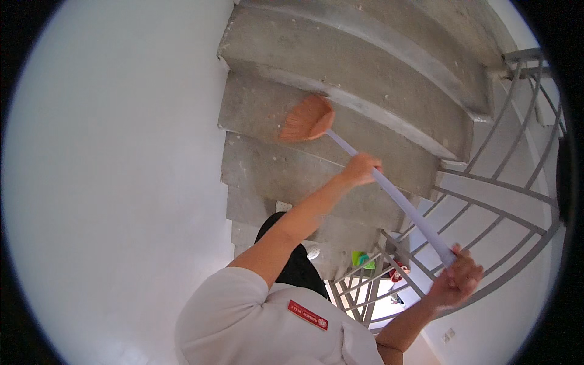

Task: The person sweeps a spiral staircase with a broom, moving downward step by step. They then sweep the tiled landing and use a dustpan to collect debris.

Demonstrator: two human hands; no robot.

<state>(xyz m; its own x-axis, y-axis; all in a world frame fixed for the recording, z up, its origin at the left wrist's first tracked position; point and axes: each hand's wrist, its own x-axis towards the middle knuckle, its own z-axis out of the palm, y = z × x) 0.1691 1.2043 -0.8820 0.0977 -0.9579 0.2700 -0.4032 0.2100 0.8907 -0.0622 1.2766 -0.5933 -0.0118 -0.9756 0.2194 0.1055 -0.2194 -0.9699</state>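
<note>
A soft broom with a fan-shaped orange-brown head (308, 118) and a pale lilac handle (406, 203) slants across the concrete stairs. Its bristles point left over a stair tread (255, 102), near the riser of the step above. Whether the bristle tips touch the concrete is hard to tell. My left hand (362, 169) grips the handle a short way from the head. At the handle's top end, my right hand (456, 278) is closed around it, close to the metal railing.
A white wall (114, 182) borders the stairs on the left. Grey metal railing (497, 180) curves along the right. White dotted footwear (284, 206) shows on a tread below. Further down, beyond the bars, lie a green and teal object (362, 260) and a red one (399, 271).
</note>
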